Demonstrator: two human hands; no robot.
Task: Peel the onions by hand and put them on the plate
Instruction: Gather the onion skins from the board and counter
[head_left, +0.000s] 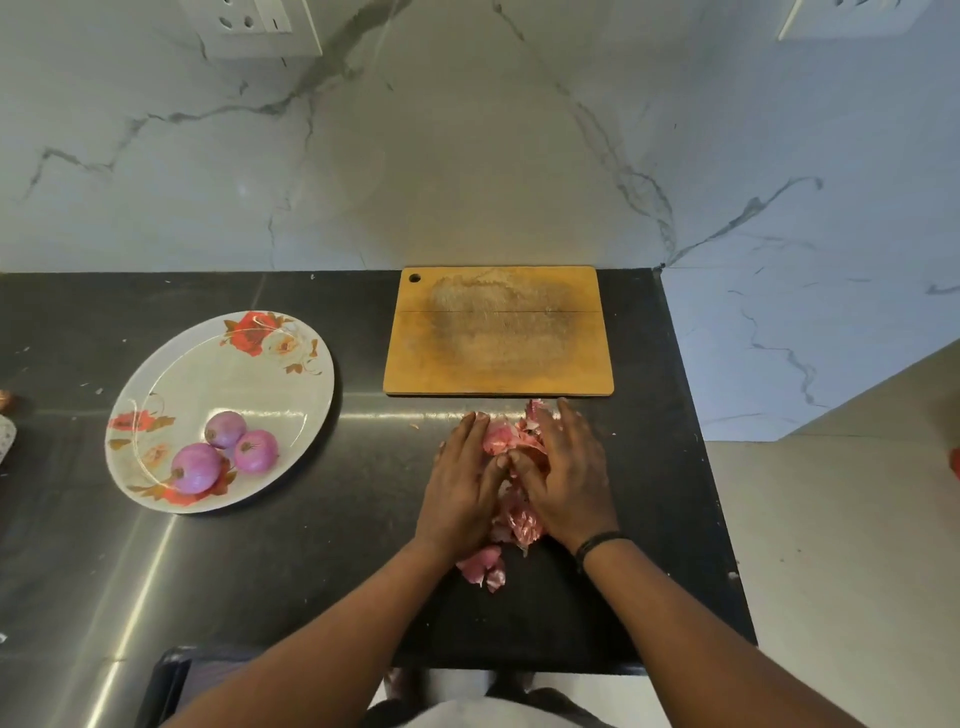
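Both hands lie flat-fingered on a heap of onion skins (515, 470) on the dark desk (291, 571), and neither forms a closed grip. Left hand (460, 480): fingers straight, pressed against the heap's left side. Right hand (566, 475): fingers straight, laid over the heap's right side, thumb meeting the left thumb at the centre. A dark band (597, 543) circles the right wrist. Whether anything besides skins lies under the palms cannot be determined; the hands cover most of the heap.

Left to right:

- At the left frame edge, two small objects are cut off and cannot be identified.
- Floral plate (171, 384) on the desk, well apart from the hands. Three peeled purple onions sit in its near part, touching one another: large onion (195, 467), rear onion (225, 428), right onion (255, 451).
- Loose skins (480, 564) lie just below the left wrist.
- Wooden cutting board (496, 332) lies against the marble wall (467, 156), just beyond the hands, its surface bare and worn.
- Tiled floor (831, 545) to the right of the desk; a red item at the right edge is cut off and unreadable.
- Wall sockets at the top are partly out of frame.
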